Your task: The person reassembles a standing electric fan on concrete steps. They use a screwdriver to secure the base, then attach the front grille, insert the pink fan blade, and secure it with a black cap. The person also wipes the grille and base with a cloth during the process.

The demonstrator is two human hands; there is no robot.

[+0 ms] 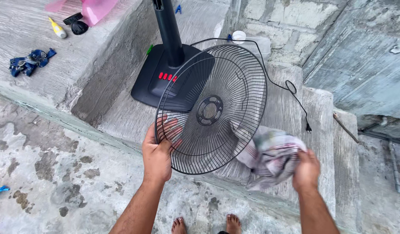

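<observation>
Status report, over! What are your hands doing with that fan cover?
Left hand grips fan grille by its rim, held upright. Right hand clutches crumpled cloth against grille's edge. Fan base behind, cord trailing; nothing blocking.

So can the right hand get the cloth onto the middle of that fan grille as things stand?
Probably yes. The right hand grips the cloth, which already touches the fan grille at its lower right rim. The left hand holds the grille up, and nothing blocks its wire face.
</observation>
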